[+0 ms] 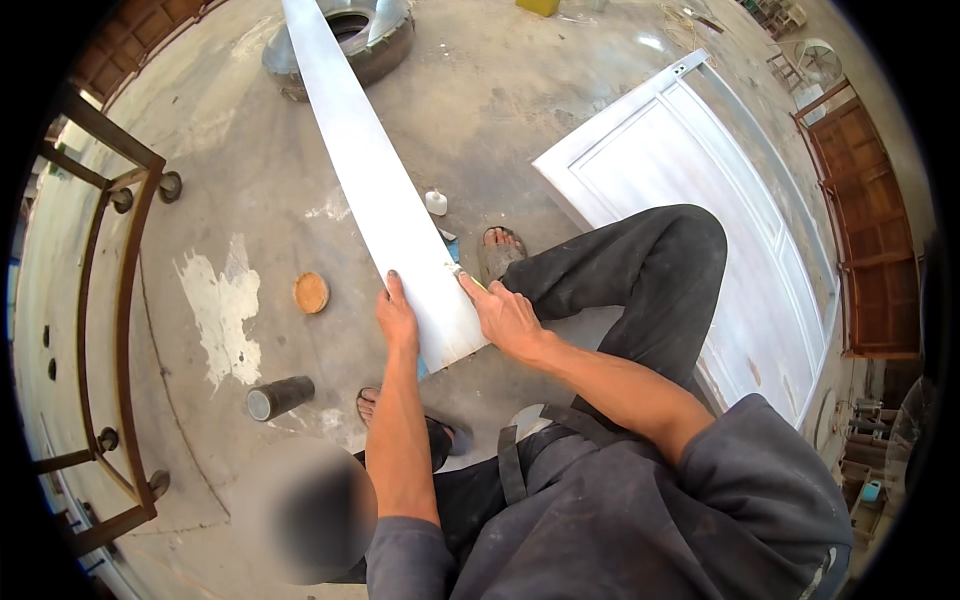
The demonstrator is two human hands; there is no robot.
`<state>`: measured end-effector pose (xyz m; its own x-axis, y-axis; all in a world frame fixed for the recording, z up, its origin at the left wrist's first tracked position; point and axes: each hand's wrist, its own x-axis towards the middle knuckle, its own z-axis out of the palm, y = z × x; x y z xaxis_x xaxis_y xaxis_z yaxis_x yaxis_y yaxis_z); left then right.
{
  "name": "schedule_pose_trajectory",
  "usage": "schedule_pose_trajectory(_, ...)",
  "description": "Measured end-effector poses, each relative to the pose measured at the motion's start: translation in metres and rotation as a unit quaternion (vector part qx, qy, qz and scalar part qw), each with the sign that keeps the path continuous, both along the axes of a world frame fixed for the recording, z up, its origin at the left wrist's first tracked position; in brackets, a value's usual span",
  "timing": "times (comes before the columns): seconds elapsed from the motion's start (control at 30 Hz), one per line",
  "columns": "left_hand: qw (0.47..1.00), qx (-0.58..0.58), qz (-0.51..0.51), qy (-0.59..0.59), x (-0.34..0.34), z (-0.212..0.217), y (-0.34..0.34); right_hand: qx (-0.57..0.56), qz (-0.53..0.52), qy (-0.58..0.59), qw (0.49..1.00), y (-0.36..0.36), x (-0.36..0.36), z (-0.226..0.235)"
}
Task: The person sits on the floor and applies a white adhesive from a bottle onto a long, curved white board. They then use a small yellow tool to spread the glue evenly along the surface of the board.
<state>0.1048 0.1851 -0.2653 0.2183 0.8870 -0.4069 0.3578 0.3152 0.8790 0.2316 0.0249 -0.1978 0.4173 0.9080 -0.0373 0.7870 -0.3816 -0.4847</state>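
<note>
A long white board (375, 180) slants away from me, its near end between my legs and its far end over a tyre (385, 50). My left hand (397, 318) grips the board's left edge near that end, thumb on the edge and the other fingers mostly hidden. On the right edge, my right hand (508, 318) is closed on a small tool with a yellow part (478, 284), its index finger stretched along it. The tool's pale tip meets the board's surface; its exact kind is too small to make out. Something blue shows beneath the board.
A white panelled door (660, 150) lies to my right, beside my bent leg. On the floor at left are a round tub of orange-brown paste (311, 293) and a dark cylinder (280, 398). A small white bottle (436, 203) stands beyond the board; a wheeled metal frame (125, 330) is far left.
</note>
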Motion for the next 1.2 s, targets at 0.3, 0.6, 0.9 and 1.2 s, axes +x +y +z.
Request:
schedule_pose_trajectory(0.3,1.0,0.016,0.014,0.021,-0.001,-0.007,0.002,0.015,-0.008,0.009,1.0,0.0,-0.002,0.001)
schedule_pose_trajectory(0.6,1.0,0.004,0.024,0.002,0.003,0.006,-0.001,0.014,0.002,0.001,1.0,0.008,0.001,-0.002)
schedule_pose_trajectory(0.9,1.0,-0.006,0.014,0.014,0.002,0.012,-0.001,-0.02,0.003,0.007,1.0,0.013,0.001,0.003)
schedule_pose_trajectory(1.2,0.999,0.005,0.014,0.043,0.0,0.002,0.002,-0.011,-0.001,0.007,1.0,0.024,0.0,0.006)
